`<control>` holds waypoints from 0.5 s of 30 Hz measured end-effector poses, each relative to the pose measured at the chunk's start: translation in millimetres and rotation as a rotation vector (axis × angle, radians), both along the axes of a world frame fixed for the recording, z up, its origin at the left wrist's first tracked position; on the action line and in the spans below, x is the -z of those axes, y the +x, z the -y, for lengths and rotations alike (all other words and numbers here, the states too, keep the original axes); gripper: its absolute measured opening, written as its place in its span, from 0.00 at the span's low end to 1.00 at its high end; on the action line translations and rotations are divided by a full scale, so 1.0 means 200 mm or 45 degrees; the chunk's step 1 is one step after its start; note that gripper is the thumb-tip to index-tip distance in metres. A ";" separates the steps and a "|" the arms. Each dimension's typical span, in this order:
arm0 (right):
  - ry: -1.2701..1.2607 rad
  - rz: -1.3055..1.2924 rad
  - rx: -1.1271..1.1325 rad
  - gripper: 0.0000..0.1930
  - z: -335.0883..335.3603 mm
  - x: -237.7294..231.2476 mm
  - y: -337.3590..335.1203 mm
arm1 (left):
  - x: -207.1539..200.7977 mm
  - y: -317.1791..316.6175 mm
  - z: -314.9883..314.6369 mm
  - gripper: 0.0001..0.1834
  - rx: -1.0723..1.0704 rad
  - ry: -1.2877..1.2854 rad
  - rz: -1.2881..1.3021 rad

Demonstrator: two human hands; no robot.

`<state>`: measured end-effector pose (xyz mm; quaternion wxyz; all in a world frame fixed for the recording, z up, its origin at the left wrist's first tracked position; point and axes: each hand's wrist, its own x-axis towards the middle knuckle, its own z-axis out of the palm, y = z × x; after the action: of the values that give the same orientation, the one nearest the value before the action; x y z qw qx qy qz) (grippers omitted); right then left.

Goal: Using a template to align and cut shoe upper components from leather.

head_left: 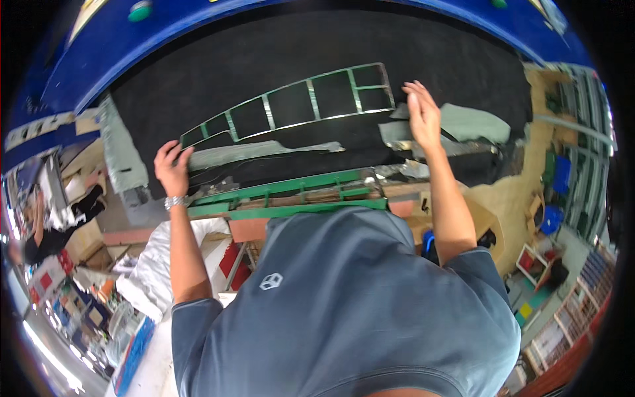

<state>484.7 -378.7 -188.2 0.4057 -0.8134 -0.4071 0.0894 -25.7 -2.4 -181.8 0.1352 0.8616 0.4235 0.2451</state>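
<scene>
A long, tapering metal frame with crossbars, a cutting die [268,111], lies slanted on a black sheet [264,40]. Its narrow end is at the left and its wide end at the upper right. My left hand [173,171] is at the narrow end, fingers bent and the thumb close to the tip; it appears to grip it. Just beyond the wide end, my right hand [424,119] is raised with its fingers stretched out, apart from the die and holding nothing.
Torn grey-green scraps [258,153] lie along the sheet's near edge, with another piece [475,122] beside my right wrist. A green metal frame [304,195] sits close to my body. A blue machine beam [86,66] spans the far side. Another person [63,231] is at the far left.
</scene>
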 end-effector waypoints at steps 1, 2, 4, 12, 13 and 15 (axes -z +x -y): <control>0.019 -0.025 -0.036 0.19 0.01 0.00 -0.01 | 0.02 -0.01 -0.01 0.15 -0.008 -0.010 -0.010; -0.083 0.094 -0.111 0.19 0.01 -0.01 -0.02 | 0.03 -0.02 -0.02 0.15 -0.016 -0.019 -0.042; -0.243 0.243 -0.243 0.21 -0.01 -0.05 -0.07 | 0.05 -0.04 -0.04 0.15 -0.043 -0.075 -0.079; -0.249 0.231 -0.305 0.24 0.06 -0.02 -0.17 | 0.07 -0.05 -0.04 0.16 -0.080 -0.106 -0.108; -0.241 0.262 -0.315 0.23 0.10 0.00 -0.17 | 0.06 -0.04 -0.02 0.16 -0.092 -0.103 -0.107; -0.224 0.289 -0.297 0.20 0.11 0.02 -0.20 | 0.04 0.00 0.00 0.17 -0.082 -0.080 -0.075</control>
<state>444.5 -401.6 -191.2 0.2713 -0.7979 -0.5324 0.0788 -25.0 -1.9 -189.8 0.1418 0.8496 0.4623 0.2105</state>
